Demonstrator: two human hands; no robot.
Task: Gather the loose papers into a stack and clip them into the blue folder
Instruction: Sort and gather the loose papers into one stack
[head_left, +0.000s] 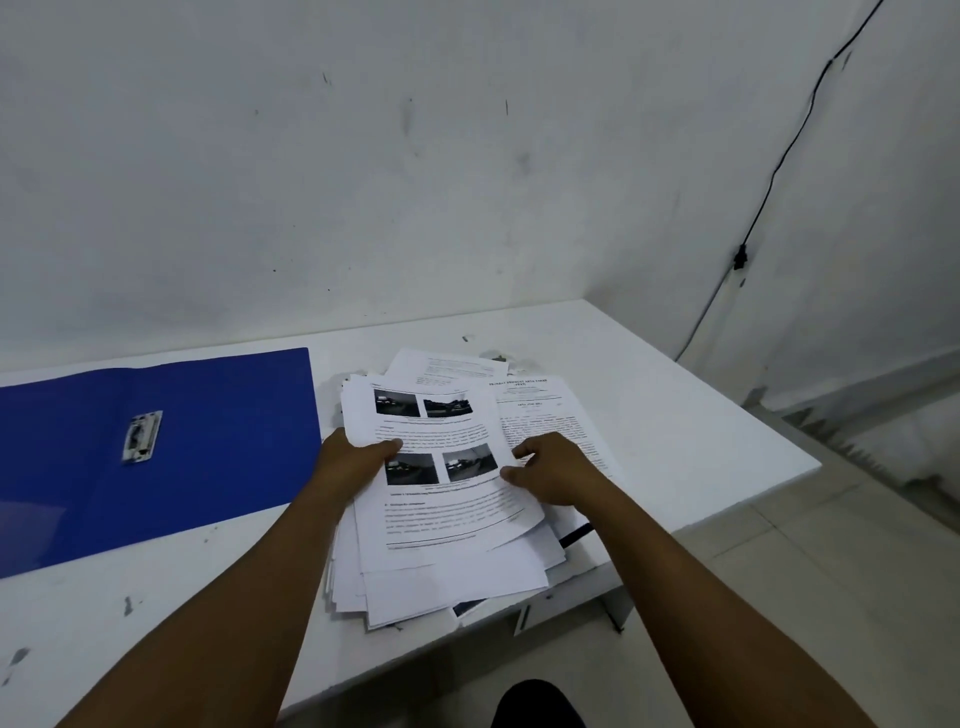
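Note:
An untidy pile of printed white papers (447, 525) lies on the white table, right of centre, with sheets fanned out at different angles. The top sheet carries several dark photos and text. My left hand (358, 457) grips the left edge of the upper sheets, thumb on top. My right hand (550, 470) pinches the right edge of the same top sheet, resting over a text page beneath. The blue folder (208, 457) lies open flat to the left, its metal clip (143, 435) near the middle fold, with nothing under it.
The white table (675, 415) ends close on the right and at the front, where some sheets overhang the edge. A stained white wall stands behind. A black cable (779, 171) runs down the right wall. A dark strip (575, 535) pokes out under the papers.

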